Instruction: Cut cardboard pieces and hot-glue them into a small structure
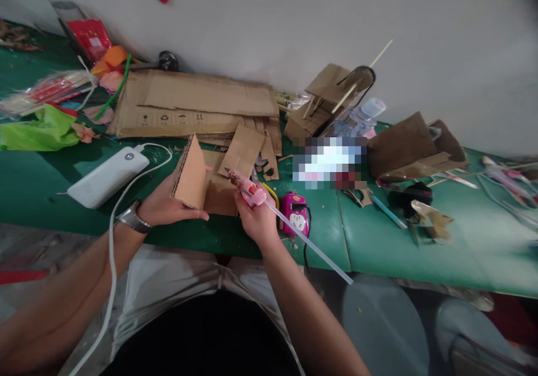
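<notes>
My left hand [165, 201], with a metal-banded watch [133, 217] on its wrist, grips a folded piece of cardboard [191, 177] that stands upright. Its thumb lies along the lower edge and the far fingers are mostly hidden behind the panel. My right hand [259, 219] is wrapped around a pink glue gun [253, 193]. A long clear glue stick [313, 244] sticks out of its back toward the lower right. The gun's dark, crusted nozzle [234, 177] points toward the cardboard, in front of a loose cardboard flap [242, 151].
A white power bank [108, 177] with a cable lies left. Stacked cardboard sheets [202, 101] rest near the wall. A magenta power socket [294, 214] sits right of my right hand. Cardboard constructions [401, 146], a blurred bright patch and scraps spread rightward. A grey stool [384, 325] stands below the green table's edge.
</notes>
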Available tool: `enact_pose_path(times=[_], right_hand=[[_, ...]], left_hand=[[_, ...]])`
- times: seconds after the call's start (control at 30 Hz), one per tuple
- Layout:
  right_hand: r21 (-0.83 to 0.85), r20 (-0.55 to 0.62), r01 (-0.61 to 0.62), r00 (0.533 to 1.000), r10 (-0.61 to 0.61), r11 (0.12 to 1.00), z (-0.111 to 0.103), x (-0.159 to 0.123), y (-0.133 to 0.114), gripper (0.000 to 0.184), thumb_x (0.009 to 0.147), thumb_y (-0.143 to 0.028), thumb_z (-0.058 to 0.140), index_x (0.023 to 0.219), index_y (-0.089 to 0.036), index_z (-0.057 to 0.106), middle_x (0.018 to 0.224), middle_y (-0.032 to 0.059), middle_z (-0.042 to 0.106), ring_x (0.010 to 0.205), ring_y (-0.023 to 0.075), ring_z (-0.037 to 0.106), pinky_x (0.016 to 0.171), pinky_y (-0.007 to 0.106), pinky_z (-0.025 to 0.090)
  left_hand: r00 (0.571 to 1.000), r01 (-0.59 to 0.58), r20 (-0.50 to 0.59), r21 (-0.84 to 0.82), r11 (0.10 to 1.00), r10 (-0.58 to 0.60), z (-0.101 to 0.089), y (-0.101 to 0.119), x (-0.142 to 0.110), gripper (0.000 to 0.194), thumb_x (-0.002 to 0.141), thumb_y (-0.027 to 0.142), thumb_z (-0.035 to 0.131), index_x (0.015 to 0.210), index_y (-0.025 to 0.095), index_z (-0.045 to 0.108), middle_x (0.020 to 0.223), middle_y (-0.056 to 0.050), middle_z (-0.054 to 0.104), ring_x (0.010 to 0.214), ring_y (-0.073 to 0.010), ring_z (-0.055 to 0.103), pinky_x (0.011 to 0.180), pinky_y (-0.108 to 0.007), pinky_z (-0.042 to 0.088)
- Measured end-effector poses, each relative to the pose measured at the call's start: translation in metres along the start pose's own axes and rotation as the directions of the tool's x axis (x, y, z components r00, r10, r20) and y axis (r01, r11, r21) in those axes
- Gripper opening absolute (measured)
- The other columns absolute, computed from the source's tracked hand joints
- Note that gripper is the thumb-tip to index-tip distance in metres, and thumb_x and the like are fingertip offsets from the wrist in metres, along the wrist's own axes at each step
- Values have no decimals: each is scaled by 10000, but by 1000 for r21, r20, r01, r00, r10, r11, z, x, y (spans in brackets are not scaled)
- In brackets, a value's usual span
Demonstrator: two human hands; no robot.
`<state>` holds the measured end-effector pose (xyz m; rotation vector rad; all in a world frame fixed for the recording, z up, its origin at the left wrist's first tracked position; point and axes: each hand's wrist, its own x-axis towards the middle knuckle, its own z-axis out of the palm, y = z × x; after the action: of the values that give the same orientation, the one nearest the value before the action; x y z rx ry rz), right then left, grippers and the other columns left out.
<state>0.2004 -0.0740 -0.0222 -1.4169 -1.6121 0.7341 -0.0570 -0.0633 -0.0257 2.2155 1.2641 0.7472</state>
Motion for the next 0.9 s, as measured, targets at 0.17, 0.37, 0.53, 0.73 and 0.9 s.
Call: enact_pose_path(times=[0.17,0.37,0.53,0.73,0.9], right_hand=[[2,30,-30,999,30,1000,-1,1,0,169,891,-379,672,829,-228,626,793,38,676,715,220,626,668,330,494],[30,165,-32,986,26,999,-9,6,-7,180,925,-376,673,924,-216,758,837,55,754,768,242,699,701,335,547],[-46,233,-17,972,27,999,-13,8,-14,242,969,-406,654,1014,-216,796,815,63,766,826,264,723,714,332,542],[-132,274,-18,960,54,991,-15,11,-18,249,973,-383,666,1078,-205,805,884,65,797,832,256,729,745,329,530],[-74,281,11,960,10,997,-14,15,-20,263,984,-328,658,1186,-238,801,1009,54,825,907,250,752,813,325,551]], left_hand=[[1000,9,-12,-16,1000,-9,1,1,1,1010,724,787,785,1531,292,436,1508,-98,597,1446,-389,513,1273,-572,327],[1000,11,-5,-14,1000,-11,3,-4,-2,1016,734,762,796,1554,311,398,1545,-101,564,1465,-385,493,1301,-575,265],[999,35,-8,-23,999,-35,-1,0,-1,983,730,714,833,1525,298,432,1530,-81,580,1451,-376,498,1303,-583,233],[998,58,-6,-54,997,-58,-1,0,-2,1021,715,718,847,1523,247,436,1521,-104,582,1437,-372,495,1294,-596,225],[996,85,31,-68,994,-83,2,-6,-5,1032,721,703,850,1550,273,410,1552,-100,560,1473,-378,462,1307,-605,197]])
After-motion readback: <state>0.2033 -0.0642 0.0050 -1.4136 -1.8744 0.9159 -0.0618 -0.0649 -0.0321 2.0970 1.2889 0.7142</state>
